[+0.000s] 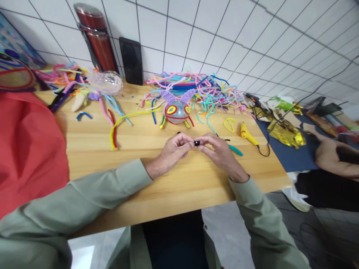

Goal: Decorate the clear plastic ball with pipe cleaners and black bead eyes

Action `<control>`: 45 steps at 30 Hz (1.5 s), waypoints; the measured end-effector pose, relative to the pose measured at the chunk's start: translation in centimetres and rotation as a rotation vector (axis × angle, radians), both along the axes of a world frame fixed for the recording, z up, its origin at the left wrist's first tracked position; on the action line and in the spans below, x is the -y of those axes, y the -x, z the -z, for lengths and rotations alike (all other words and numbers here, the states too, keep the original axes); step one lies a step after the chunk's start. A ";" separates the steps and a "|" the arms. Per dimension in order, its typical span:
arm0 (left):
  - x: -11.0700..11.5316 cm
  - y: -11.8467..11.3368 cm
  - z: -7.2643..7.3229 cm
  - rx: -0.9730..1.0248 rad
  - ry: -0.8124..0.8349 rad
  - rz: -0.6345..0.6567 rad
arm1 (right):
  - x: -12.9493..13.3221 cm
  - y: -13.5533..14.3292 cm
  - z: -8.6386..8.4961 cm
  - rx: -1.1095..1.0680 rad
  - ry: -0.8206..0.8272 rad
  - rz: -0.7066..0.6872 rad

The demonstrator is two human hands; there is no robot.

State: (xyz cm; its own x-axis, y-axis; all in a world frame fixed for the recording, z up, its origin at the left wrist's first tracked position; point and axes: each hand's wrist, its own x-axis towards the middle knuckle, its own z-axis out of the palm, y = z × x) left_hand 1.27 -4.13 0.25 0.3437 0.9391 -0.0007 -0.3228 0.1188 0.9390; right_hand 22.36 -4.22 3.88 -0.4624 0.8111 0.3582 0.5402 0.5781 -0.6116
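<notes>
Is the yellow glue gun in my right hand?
No, the yellow glue gun lies on the wooden table, apart from your right hand.

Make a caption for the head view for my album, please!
Left hand and right hand pinch a small black piece near a purple-horned creature.

bottle [97, 46]: left of phone [131, 61] | pipe cleaners [183, 81]: behind figure [177, 111] | glue gun [248, 135]: right of figure
</notes>
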 end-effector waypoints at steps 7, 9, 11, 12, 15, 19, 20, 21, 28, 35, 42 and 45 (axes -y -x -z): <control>-0.6 0.1 0.8 -0.063 -0.159 -0.086 | 0.0 0.5 0.8 -0.113 0.081 0.050; -0.8 0.2 1.0 -0.094 -0.183 -0.090 | -0.2 0.6 1.3 -0.136 0.107 0.085; -0.8 0.3 1.1 -0.126 -0.198 -0.081 | -0.4 0.5 2.0 -0.176 0.140 0.112; -0.8 0.4 1.0 -0.141 -0.203 -0.073 | -0.5 0.5 2.4 -0.209 0.163 0.121; -0.7 0.7 0.8 -0.203 -0.200 -0.061 | -0.6 0.4 3.5 -0.331 0.246 0.156; -0.8 0.7 0.8 -0.283 -0.164 -0.066 | -0.5 0.4 4.2 -0.374 0.253 0.198; -0.9 0.7 0.8 -0.287 -0.153 -0.057 | -0.4 0.5 4.2 -0.363 0.241 0.197; -0.9 0.7 0.8 -0.285 -0.141 -0.046 | -0.4 0.5 4.2 -0.348 0.229 0.192; -1.1 0.7 0.4 -0.238 -0.044 0.027 | 0.0 0.8 4.1 -0.309 0.215 0.187; -0.7 0.6 0.4 -0.112 0.099 0.107 | 0.4 1.2 4.7 -0.462 0.332 0.174; -0.6 0.4 0.4 -0.102 0.076 0.088 | 0.7 1.5 4.8 -0.439 0.293 0.233; -0.6 0.4 0.4 -0.118 0.051 0.069 | 0.7 1.5 4.9 -0.399 0.258 0.238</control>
State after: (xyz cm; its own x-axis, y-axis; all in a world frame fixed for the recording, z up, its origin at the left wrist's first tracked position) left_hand 0.84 -3.52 -0.16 0.4023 0.9109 -0.0917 -0.1997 0.1851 0.9622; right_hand 20.85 -4.94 -0.98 -0.1237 0.9620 0.2435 0.3344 0.2714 -0.9025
